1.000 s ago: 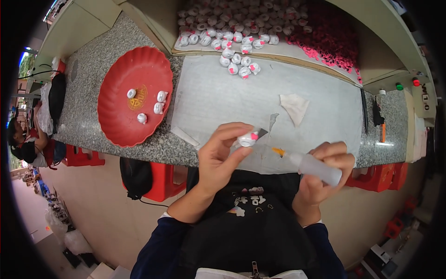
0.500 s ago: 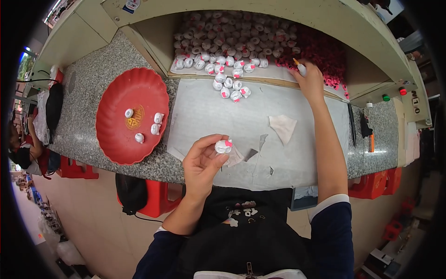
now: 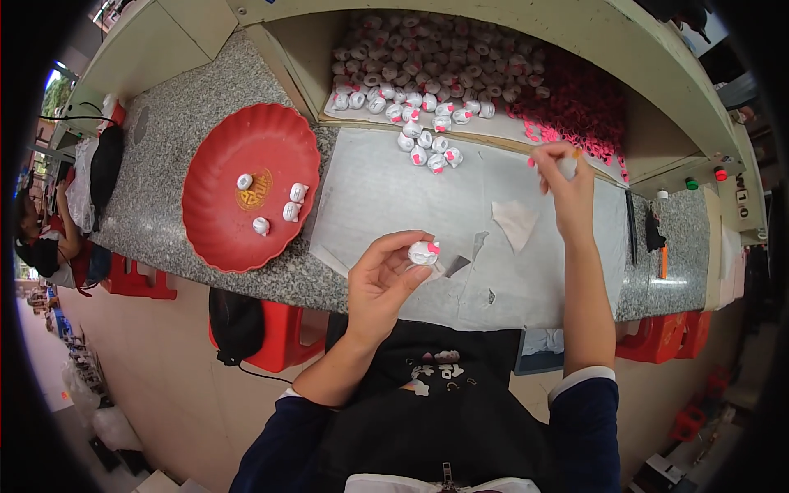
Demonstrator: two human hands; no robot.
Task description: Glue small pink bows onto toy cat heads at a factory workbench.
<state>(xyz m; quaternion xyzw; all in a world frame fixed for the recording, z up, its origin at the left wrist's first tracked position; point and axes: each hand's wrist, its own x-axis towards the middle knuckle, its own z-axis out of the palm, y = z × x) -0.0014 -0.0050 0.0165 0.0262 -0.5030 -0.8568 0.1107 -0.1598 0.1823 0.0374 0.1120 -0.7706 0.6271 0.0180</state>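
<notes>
Your left hand (image 3: 380,283) pinches a white figure (image 3: 423,252) with a pink bow between thumb and fingers, above the near edge of the white sheet (image 3: 370,197). Your right hand (image 3: 569,185) is farther off, near the shelf's pink pieces (image 3: 579,107), its fingers curled around a pale bottle (image 3: 567,168) with an orange tip. A pink bit shows at those fingertips; you cannot tell here whether they grip it.

For writing, the red tray (image 3: 209,222) at left bears a gold emblem (image 3: 255,191) with characters, and your black apron (image 3: 427,444) carries white characters among small cartoon prints. Dark figures mark a panel (image 3: 741,197) at far right, beside a red button (image 3: 721,174) and a green button (image 3: 691,183). Markings on the white figures are too small to read.

The tray sits just beside the sheet's left edge, its near rim close to the desk's (image 3: 156,189) near edge. The shelf lip bounds the sheet's far side, with a cluster of figures (image 3: 429,152) just before it. Between your hands, the sheet offers open room around a pale cloth scrap (image 3: 515,223).
</notes>
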